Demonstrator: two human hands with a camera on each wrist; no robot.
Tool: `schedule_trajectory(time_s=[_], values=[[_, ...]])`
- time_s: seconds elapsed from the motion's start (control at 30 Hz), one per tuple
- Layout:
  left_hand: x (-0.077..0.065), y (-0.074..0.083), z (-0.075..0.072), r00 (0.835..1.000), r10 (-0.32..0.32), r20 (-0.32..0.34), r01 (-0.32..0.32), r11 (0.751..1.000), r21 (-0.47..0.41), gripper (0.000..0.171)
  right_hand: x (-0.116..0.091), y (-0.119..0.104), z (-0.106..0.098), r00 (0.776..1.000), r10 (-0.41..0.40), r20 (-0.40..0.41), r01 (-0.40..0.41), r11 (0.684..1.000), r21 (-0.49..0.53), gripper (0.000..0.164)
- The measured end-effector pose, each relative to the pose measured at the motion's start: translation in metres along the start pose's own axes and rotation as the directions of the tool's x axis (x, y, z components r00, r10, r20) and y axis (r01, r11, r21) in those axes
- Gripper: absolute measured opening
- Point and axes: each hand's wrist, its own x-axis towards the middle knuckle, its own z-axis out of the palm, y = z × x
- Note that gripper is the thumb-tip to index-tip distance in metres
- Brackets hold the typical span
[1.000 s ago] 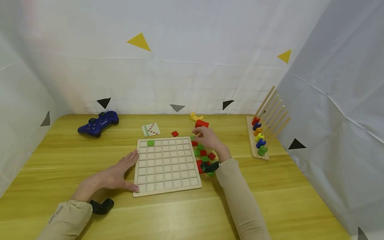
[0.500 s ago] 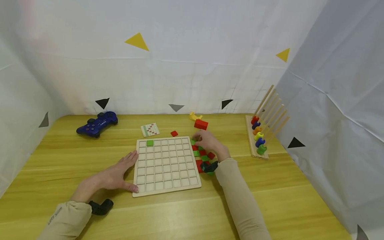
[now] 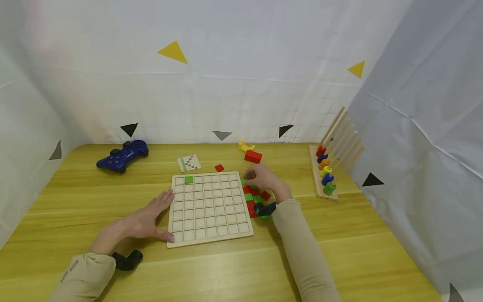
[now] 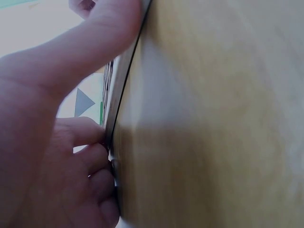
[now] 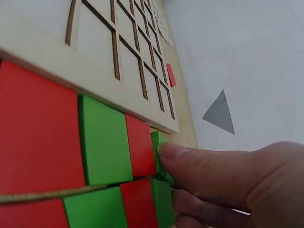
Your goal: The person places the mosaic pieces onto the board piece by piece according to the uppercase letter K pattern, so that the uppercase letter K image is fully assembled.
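L hand [image 3: 148, 219]: grip spread wide, touching L edge of pale wooden grid board [image 3: 209, 209] | R hand [image 3: 263, 177]: grip pinching green sq. tile [image 5: 155, 144], just off board's R edge, nr red sq. tile [image 5: 140, 147]

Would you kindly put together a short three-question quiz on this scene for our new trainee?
1. True or false: the left hand touches an edge of the grid board.
2. Choose one: what colour is the lone tile set in the board's far row? A) red; B) green; C) yellow.
3. Fill the gap: on the right hand, the thumb touches a loose tile coloured ____.

Key: 1. True; 2. B; 3. green.
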Motion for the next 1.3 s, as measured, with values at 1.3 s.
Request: schedule_trajectory(time_s=[1.3], values=[[-0.0001, 0.0015, -0.0006, 1.000, -0.005, 0.000, 0.005, 1.000, 0.004, 0.126, 0.0005, 0.0068, -0.0011, 0.997, 0.068, -0.043, -0.069, 0.997, -0.026, 0.028]])
